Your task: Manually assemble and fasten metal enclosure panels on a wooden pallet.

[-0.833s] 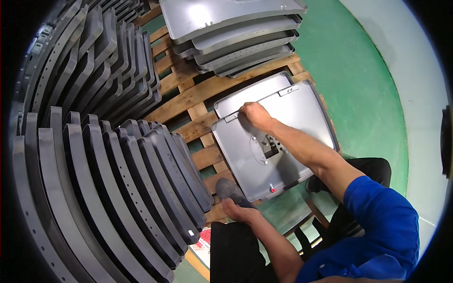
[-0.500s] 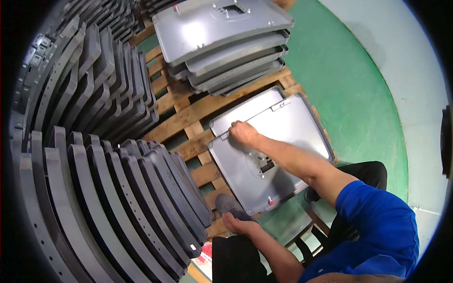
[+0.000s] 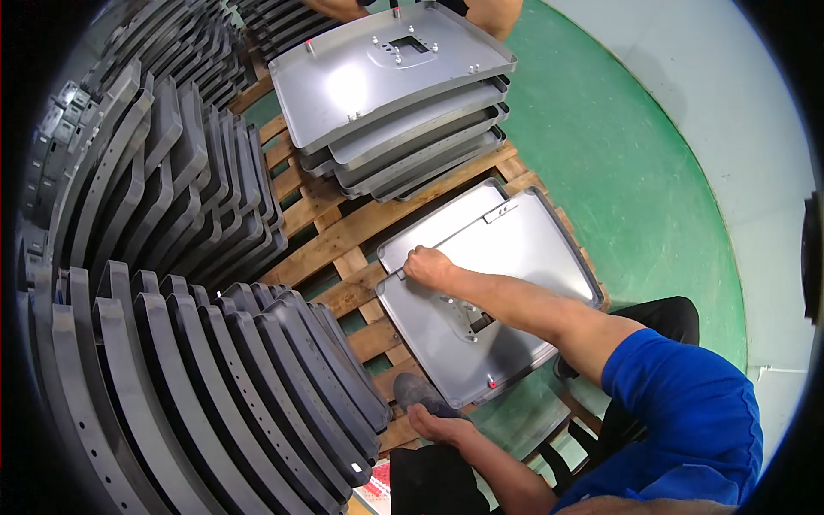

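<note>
currently, a worker's bare right hand [image 3: 427, 268] rests at the far-left edge of a gray metal panel [image 3: 429, 339], fingers bunched narrow; whether they grip anything is hidden. the panel lies face up over a wooden pallet [image 3: 330, 242], overlapping a second panel [image 3: 451, 221] that shows past its far edge. a small bracket [image 3: 500, 213] sits along that edge, and a red-tipped stud [image 3: 492, 383] near the panel's near edge. the left hand [image 3: 433, 425] is just off the panel's near-left corner, beside a gray shoe [image 3: 412, 388], its fingers loosely curled, contents impossible to tell. beyond the panel rises a panel stack [image 3: 343, 94]; left of it, curved metal parts [image 3: 257, 369] stand in rows.
</note>
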The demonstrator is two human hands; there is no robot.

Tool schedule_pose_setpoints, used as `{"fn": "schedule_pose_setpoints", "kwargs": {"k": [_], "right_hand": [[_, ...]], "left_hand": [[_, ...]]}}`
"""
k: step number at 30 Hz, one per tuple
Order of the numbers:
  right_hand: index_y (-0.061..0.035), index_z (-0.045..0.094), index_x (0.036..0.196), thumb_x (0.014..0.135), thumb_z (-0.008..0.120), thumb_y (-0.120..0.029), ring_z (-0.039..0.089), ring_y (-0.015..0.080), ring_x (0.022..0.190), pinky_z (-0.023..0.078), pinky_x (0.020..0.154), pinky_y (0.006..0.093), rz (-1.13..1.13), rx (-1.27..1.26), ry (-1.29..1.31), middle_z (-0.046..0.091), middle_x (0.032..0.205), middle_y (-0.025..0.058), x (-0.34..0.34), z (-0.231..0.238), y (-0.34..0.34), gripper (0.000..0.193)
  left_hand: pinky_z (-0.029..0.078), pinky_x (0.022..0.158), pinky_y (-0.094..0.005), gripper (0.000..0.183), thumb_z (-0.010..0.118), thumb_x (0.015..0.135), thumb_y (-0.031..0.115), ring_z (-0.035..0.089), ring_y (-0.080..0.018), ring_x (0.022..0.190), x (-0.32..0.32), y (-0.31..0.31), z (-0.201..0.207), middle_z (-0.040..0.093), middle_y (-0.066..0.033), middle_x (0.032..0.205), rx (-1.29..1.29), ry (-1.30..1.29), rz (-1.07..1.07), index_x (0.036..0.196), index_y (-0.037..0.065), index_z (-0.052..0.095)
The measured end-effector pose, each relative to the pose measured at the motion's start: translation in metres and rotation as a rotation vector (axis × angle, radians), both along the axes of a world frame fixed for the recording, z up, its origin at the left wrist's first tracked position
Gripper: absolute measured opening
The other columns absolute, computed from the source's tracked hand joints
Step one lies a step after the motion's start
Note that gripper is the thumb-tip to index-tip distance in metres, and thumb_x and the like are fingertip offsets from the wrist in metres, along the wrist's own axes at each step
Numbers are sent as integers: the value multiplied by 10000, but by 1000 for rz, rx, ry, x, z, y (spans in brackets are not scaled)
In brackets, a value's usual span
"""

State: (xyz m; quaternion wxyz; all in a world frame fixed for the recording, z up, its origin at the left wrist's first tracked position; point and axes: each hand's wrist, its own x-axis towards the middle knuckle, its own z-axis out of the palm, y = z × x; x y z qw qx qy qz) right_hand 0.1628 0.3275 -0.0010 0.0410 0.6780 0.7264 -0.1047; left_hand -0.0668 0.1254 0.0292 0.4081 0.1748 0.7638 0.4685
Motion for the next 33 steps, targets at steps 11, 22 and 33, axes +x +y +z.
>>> {"fn": "schedule_pose_setpoints", "kwargs": {"k": [11, 22, 33], "right_hand": [[-53, 701, 778, 775, 572, -91, 692, 296, 803, 556, 723, 360, 62, -14, 105, 696, 806, 137, 11, 12, 2, 135], [-93, 695, 725, 778, 589, -142, 671, 252, 748, 534, 692, 332, 152, 116, -131, 690, 767, 88, 1, 5, -5, 128], [17, 590, 942, 817, 526, -88, 646, 368, 863, 529, 718, 448, -309, 47, 361, 634, 830, 238, 27, 81, -97, 176]], "left_hand": [[335, 1037, -408, 480, 561, 856, 269, 480, -307, 1171, -1, 0, -1, 515, -201, 1256, 13, 33, 2, 1173, -90, 536], [319, 1052, -419, 505, 559, 850, 266, 468, -316, 1190, -3, 1, 0, 512, -216, 1260, 24, 66, -113, 1184, -111, 521], [377, 987, -391, 389, 590, 841, 205, 530, -302, 1066, 10, 4, 2, 574, -198, 1141, 78, 156, 24, 1098, -85, 553]]}}
